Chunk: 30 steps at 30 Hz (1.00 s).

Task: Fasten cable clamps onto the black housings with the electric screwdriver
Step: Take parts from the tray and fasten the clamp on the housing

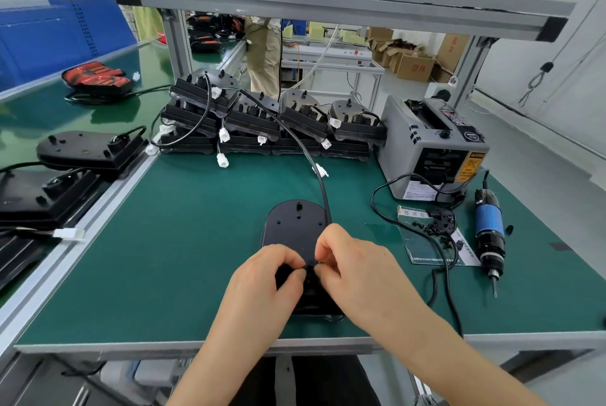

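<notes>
Between left hand (262, 277), right hand (355, 261): pinched clamp (310, 266) — cord (437, 241), screwdriver (489, 235) rightward.

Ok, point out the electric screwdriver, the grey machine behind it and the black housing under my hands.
electric screwdriver (489, 222), head view, on its blue barrel.
grey machine (396, 156), head view, on its plain left side panel.
black housing (295, 225), head view, on its rounded far end.

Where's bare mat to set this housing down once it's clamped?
Widest bare mat lies left of the housing, between the stacked housings and the front edge. Right is crowded: screws, power cord, electric screwdriver, tape dispenser.
</notes>
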Available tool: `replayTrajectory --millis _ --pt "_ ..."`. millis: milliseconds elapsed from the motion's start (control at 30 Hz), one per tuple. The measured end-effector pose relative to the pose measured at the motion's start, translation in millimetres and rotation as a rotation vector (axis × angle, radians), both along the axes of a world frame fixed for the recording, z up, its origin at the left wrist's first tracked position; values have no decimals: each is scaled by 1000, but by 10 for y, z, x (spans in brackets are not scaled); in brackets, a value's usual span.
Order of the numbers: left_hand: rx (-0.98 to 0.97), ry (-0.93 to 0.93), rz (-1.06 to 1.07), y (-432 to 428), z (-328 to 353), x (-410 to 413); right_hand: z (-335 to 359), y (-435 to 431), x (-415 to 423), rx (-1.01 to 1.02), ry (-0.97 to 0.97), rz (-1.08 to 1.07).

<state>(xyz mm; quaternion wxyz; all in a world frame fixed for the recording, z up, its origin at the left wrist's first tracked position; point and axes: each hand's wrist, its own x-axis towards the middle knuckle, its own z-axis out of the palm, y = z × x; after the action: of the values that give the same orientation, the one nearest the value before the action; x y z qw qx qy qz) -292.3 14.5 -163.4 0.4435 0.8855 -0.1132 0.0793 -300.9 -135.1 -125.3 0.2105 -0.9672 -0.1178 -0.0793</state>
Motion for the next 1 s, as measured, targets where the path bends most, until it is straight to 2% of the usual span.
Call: replayTrajectory --millis 200,467,633,733,833,900,1000 --pt "-29 2 -20 22 -16 8 -117 -40 6 105 -32 -3" --pt "-30 4 -73 70 -54 34 -178 -146 121 26 -101 71" --pt "-84 91 -97 99 4 87 -234 -151 127 48 -141 97" --pt "87 61 -75 54 53 188 -242 -153 118 48 -176 108" --pt "246 -14 -151 -2 164 291 -232 -168 111 53 -203 112" --pt "198 85 -199 -9 199 367 -226 -170 107 52 -233 119" --pt "3 293 -217 18 214 412 -237 -179 99 45 -289 125"
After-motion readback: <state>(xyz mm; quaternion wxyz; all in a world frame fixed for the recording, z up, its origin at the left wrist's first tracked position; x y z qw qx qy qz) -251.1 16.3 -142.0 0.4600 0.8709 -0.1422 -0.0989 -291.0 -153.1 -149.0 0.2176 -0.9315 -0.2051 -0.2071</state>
